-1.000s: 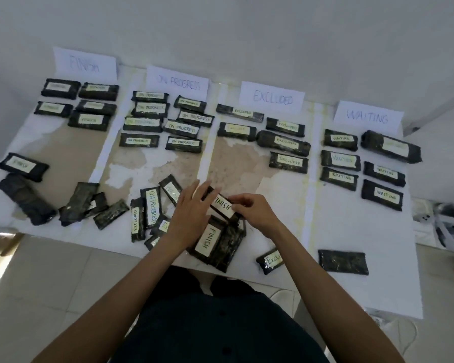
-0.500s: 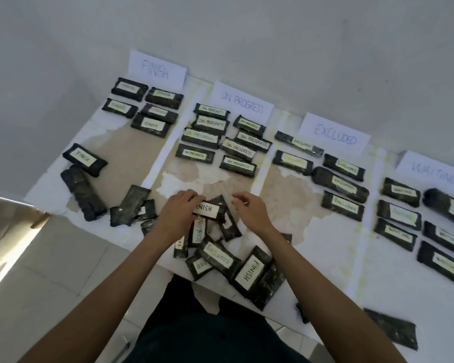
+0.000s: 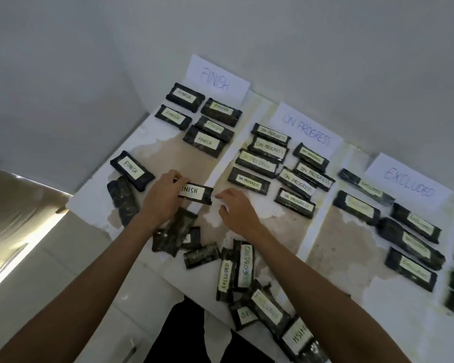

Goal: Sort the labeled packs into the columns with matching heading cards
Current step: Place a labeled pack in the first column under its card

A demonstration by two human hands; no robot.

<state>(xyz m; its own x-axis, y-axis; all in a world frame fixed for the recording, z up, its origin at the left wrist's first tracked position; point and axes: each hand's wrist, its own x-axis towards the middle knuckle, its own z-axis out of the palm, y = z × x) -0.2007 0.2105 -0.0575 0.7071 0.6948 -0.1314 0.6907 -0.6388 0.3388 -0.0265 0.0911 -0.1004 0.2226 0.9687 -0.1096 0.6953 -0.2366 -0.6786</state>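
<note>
My left hand grips a dark pack labeled FINISH by its left end, over the lower part of the FINISH column. My right hand hovers just right of that pack, fingers apart, holding nothing. The FINISH heading card stands at the back, with several FINISH packs laid below it. The ON PROGRESS card and EXCLUDED card head their own columns of packs. A heap of unsorted packs lies at the table's near edge under my right forearm.
The worn white table meets a white wall behind the cards. An unlabeled dark pack lies at the left edge beside a FINISH pack. More face-down packs sit below my left hand. Tiled floor lies to the left.
My left hand has lifted the FINISH pack out of the heap and carried it left and away, into the FINISH column. My right hand followed with nothing in it. The view swung left.
</note>
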